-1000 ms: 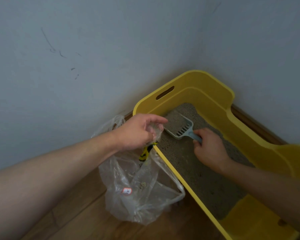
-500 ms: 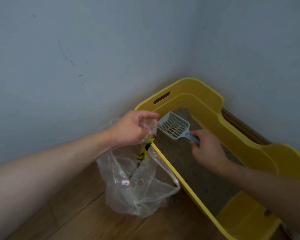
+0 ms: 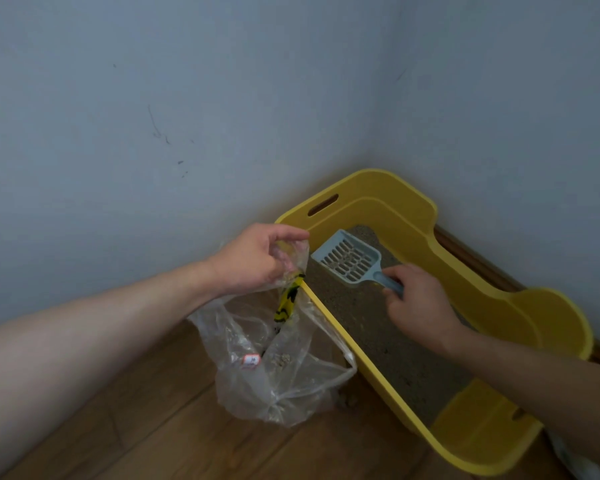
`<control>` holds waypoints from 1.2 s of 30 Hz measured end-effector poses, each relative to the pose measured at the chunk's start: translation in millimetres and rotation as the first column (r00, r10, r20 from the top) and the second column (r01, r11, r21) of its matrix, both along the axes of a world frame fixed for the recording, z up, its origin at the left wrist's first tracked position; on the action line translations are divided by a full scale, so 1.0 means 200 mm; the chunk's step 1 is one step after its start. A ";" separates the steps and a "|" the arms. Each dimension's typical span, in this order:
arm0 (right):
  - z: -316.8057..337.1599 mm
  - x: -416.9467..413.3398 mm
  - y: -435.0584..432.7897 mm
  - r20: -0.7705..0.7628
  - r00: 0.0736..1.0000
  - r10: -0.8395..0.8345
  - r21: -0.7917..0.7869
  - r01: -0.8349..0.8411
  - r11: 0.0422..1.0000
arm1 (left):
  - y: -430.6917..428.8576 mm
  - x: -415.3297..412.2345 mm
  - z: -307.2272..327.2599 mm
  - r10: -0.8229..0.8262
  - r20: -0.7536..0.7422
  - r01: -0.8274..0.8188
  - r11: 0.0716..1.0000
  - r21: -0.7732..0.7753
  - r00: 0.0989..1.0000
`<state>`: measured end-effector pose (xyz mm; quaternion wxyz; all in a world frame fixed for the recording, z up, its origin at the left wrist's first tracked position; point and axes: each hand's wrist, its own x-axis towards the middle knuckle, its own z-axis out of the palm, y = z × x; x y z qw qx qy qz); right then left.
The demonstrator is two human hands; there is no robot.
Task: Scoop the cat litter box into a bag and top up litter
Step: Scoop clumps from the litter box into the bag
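Grip of right hand (image 3: 420,306) on scoop (image 3: 347,259) handle, above litter (image 3: 378,337) in yellow box (image 3: 499,299). Pinch of left hand (image 3: 250,261) on clear bag (image 3: 284,382) rim, left of box.

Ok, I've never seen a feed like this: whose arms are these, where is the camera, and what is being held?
No machine here: these are a person's two bare hands, filmed by one wide-angle camera worn on the head, looking forward and down. The left hand pinches the rim of a clear plastic bag beside a yellow litter box, which stands on a wooden floor in a wall corner. The right hand grips the handle of a pale blue slotted scoop, held above the grey litter. A few clumps lie in the bag.
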<state>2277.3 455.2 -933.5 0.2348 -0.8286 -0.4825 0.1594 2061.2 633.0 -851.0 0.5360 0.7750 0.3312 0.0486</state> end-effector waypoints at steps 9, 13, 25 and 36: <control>0.12 -0.02 -0.06 0.013 1.000 -0.025 0.004 0.025 1.000 | 0.00 -0.06 0.05 0.005 -0.061 0.000 0.996 0.085 0.998; 0.17 -0.05 -0.08 0.007 0.999 -0.035 0.015 0.035 0.999 | -0.02 -0.09 0.09 0.009 -0.100 0.004 0.992 0.128 0.995; 0.38 -0.23 -0.22 -0.004 0.994 0.109 0.101 -0.108 0.989 | -0.05 -0.21 0.19 -0.003 -0.150 0.039 0.971 0.237 0.989; 0.47 -0.40 -0.24 -0.039 0.937 0.348 0.071 -0.344 0.936 | -0.05 -0.31 0.25 0.011 -0.173 0.026 0.977 0.212 0.985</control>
